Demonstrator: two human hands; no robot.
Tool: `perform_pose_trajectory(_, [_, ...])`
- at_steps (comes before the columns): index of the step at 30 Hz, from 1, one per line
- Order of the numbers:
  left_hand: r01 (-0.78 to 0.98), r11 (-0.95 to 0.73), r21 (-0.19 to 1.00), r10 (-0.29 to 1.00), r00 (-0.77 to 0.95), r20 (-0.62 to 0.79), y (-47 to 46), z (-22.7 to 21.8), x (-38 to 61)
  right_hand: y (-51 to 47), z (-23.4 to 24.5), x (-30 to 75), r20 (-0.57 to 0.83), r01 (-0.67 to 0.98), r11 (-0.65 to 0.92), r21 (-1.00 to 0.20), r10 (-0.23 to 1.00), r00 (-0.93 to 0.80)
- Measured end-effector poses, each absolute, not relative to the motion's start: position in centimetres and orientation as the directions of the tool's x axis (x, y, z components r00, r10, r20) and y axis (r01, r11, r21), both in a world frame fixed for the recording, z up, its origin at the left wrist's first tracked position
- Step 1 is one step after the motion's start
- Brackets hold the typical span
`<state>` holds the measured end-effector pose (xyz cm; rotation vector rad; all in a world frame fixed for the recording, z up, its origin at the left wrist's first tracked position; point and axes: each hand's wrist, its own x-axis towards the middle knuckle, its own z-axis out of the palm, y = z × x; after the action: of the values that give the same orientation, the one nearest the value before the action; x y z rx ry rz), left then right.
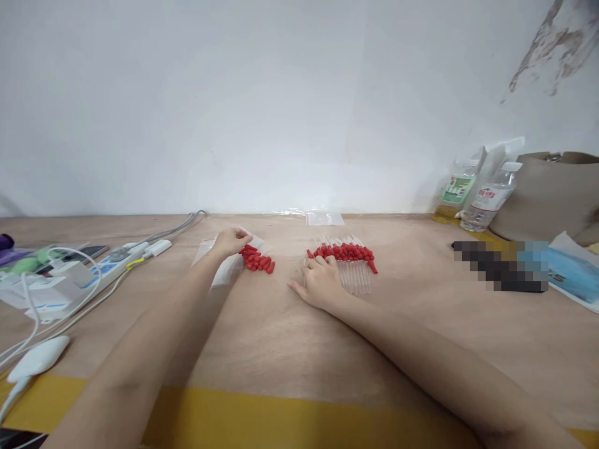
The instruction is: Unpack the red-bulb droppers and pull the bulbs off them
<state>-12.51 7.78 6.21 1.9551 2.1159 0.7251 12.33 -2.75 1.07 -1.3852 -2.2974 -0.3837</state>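
Observation:
At the left centre my left hand (233,241) is closed, its fingertips pinching the edge of a clear plastic bag (227,273) that lies flat on the table. Right under those fingers a pile of red rubber bulbs (258,259) spreads out to the right. My right hand (322,280) lies palm down, thumb apart and fingers slightly bent, over the left end of a row of clear droppers (356,279) with red bulbs (349,252). Their thin clear tubes point both away from and towards me. The hand hides part of the row.
A small clear bag (324,218) lies by the wall. On the left are a power strip (115,260), white chargers and cables. Two plastic bottles (489,198), a beige bag (552,193), a blue packet (573,274) and a blurred dark object (500,268) occupy the right.

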Motion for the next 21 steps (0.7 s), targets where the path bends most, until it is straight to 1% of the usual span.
perform_pose_trajectory(4, [0.887,0.008,0.462,0.987,-0.080,0.136,7.7,6.3,-12.4,-3.6,1.3,13.5,0.548,0.875,0.481,0.057,0.718,-0.430])
perform_pose_trajectory(10, [0.887,0.071,0.456,0.962,-0.181,0.203,7.1,5.9,-12.8,-4.9,0.6,16.3,0.615,0.843,0.529,0.092,0.636,-0.466])
perform_pose_trajectory(15, [0.893,0.095,0.441,0.958,-0.202,0.203,6.6,5.8,-13.2,-5.1,-0.2,17.3,0.641,0.867,0.496,0.052,0.649,-0.410])
perform_pose_trajectory(19, [0.902,0.099,0.419,0.939,-0.225,0.262,6.8,6.6,-12.8,-5.0,-0.5,17.4,0.662,0.867,0.498,0.024,0.642,-0.386])
perform_pose_trajectory(21, [0.913,0.078,0.401,0.935,-0.207,0.288,7.0,6.9,-11.9,-5.0,-0.6,17.5,0.673,0.861,0.508,0.011,0.634,-0.383])
